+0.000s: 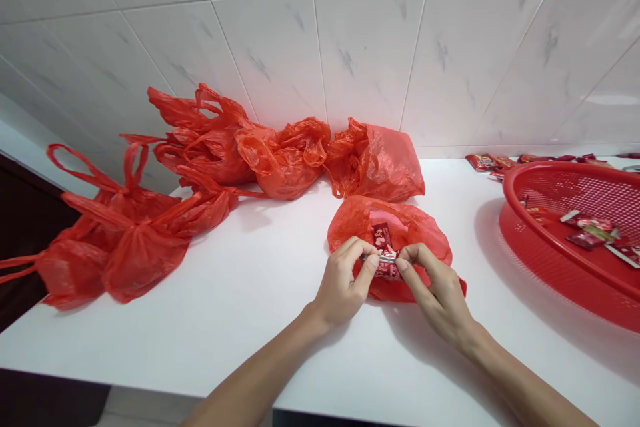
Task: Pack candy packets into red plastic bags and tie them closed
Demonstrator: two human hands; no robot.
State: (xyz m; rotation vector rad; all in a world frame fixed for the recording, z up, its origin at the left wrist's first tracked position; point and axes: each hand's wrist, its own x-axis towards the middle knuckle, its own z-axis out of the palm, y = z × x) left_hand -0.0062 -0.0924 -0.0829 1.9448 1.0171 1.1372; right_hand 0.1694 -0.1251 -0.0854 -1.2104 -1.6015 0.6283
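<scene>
Both of my hands meet over an opened red plastic bag [345, 223] lying on the white table. Between them is a small red wrapped packet [387, 269] with a silvery edge along its top. My left hand [345, 280] pinches the left end of that edge with thumb and forefinger. On the other end, my right hand [435, 287] pinches in the same way. Just behind, a dark red packet [381, 235] with pale print rests inside the bag. The bag's lower part is partly covered by my hands.
A red mesh basket [540, 240] holding several wrapped packets stands at the right. More packets [483, 162] lie behind it by the tiled wall. Filled red bags [285, 160] line the back, and tied red bags [145, 257] sit at the left on the white table [240, 320].
</scene>
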